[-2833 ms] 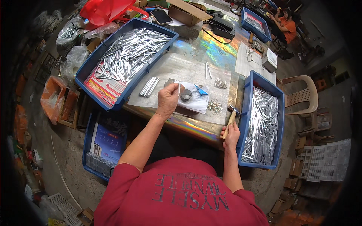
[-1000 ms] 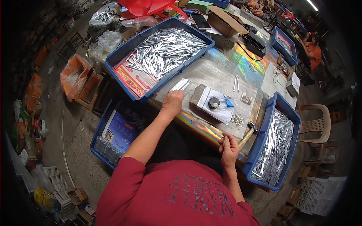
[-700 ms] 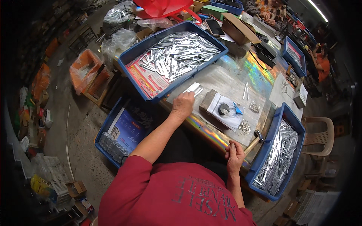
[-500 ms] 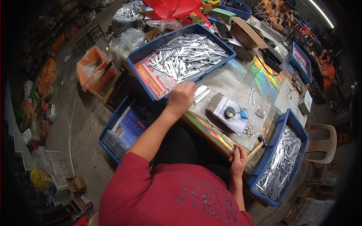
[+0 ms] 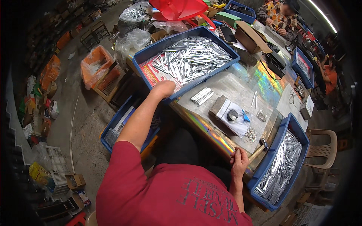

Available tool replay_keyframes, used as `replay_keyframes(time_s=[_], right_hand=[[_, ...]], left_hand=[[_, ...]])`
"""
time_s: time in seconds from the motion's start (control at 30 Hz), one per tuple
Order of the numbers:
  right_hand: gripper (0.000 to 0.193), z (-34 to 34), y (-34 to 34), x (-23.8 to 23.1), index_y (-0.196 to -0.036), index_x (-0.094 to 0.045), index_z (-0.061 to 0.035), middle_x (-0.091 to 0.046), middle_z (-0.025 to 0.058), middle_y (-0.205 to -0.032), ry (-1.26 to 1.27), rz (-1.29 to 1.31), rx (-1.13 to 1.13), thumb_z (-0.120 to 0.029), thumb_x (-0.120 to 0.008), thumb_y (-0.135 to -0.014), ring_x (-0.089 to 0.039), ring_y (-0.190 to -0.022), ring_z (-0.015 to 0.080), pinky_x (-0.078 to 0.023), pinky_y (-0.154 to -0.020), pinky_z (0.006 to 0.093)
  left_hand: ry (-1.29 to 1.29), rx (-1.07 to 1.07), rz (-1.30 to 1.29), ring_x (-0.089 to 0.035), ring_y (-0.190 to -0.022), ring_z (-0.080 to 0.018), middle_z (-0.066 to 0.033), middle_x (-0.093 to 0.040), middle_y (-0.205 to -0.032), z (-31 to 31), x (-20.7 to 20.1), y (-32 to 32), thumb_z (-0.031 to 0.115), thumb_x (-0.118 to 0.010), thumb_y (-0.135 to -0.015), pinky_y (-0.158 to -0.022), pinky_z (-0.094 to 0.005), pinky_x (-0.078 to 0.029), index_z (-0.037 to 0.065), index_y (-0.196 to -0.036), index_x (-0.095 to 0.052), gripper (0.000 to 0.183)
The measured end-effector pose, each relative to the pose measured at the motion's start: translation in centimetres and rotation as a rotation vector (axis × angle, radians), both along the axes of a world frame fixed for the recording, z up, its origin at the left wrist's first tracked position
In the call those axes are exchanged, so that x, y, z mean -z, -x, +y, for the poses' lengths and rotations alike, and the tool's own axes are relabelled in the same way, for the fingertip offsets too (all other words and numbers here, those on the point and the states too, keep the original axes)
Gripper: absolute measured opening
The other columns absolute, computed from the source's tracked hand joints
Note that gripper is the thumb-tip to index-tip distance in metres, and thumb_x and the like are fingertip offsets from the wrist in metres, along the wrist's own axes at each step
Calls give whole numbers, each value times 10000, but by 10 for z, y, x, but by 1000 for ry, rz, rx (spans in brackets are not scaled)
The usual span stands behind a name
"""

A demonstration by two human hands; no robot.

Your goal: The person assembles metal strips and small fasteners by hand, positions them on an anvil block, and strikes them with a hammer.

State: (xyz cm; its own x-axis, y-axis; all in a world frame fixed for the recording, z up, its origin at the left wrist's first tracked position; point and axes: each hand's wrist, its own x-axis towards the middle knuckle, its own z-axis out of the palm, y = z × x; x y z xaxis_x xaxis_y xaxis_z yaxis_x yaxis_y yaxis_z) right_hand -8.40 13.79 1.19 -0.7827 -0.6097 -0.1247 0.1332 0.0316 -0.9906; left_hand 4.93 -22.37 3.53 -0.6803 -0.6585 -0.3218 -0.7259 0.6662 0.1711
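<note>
My left hand (image 5: 164, 89) reaches over the near rim of a large blue tray (image 5: 222, 69); its fingers are hidden by the back of the hand. Slim silver metal pieces (image 5: 194, 56) are heaped in this tray, beside a red-and-white printed sheet (image 5: 151, 72). A short row of similar pieces (image 5: 202, 96) lies on the table just right of the hand. Near the table's front edge, my right hand (image 5: 239, 162) is closed in a pinch, and whatever sits between its fingertips is too small to name. A hammer (image 5: 258, 151) lies right beside it.
A block (image 5: 218, 105) carries a white pad (image 5: 237, 126) and a round black piece (image 5: 232, 115). Small metal bits (image 5: 250, 134) lie nearby. Another blue tray (image 5: 306, 145) of silver pieces stands at right. Two people (image 5: 281, 19) sit farther back. An orange crate (image 5: 96, 62) stands left.
My left hand has moved left from beside the short row of pieces to the tray's near corner, leaving the row in full view. My right hand stays put. The view has shifted slightly.
</note>
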Motion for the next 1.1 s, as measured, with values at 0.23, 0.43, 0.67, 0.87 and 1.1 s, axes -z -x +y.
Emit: replay_keyframes(time_s=[0.23, 0.43, 0.67, 0.87, 1.1], right_hand=[[164, 4, 0, 4, -901, -526, -7, -491, 13, -626, -8, -11, 1, -142, -452, -844, -389, -456, 36, -307, -407, 147], [168, 1, -1, 9, -902, -528, -1, -481, 7, -625, -21, -16, -2, -138, -450, -844, -385, -453, 35, -301, -404, 147], [166, 2, 0, 7, -907, -529, 0, -481, 6, -624, -25, 3, -5, -133, -454, -842, -388, -452, 33, -300, -403, 147], [165, 5, 0, 11, -907, -529, 0, -482, 5, -622, -9, -9, 7, -132, -456, -841, -387, -449, 32, -299, -398, 144], [168, 1, -4, 10, -895, -532, -8, -487, 6, -613, -6, -16, -1, -147, -455, -842, -382, -439, 32, -297, -394, 144]], left_hand=[[-81, 92, -234, -579, -806, -275, -146, -594, -852, -13, -13, -2, 56, -565, -606, -610, -378, -456, 23, -813, -610, 214], [136, 102, -485, -554, -882, -226, -80, -580, -958, -16, -12, -2, 40, -601, -604, -669, -473, -399, 82, -909, -603, 308], [30, 192, -559, -545, -899, -199, -30, -569, -996, -12, -30, 1, 318, -683, -595, -710, -430, -413, 79, -928, -590, 420], [-31, 221, -552, -550, -887, -204, -47, -586, -955, -17, -30, -4, 325, -676, -615, -709, -416, -415, 54, -939, -581, 433], [-128, 219, -521, -555, -879, -219, -72, -584, -956, -20, -29, -1, 246, -692, -612, -695, -409, -418, 43, -925, -587, 387]])
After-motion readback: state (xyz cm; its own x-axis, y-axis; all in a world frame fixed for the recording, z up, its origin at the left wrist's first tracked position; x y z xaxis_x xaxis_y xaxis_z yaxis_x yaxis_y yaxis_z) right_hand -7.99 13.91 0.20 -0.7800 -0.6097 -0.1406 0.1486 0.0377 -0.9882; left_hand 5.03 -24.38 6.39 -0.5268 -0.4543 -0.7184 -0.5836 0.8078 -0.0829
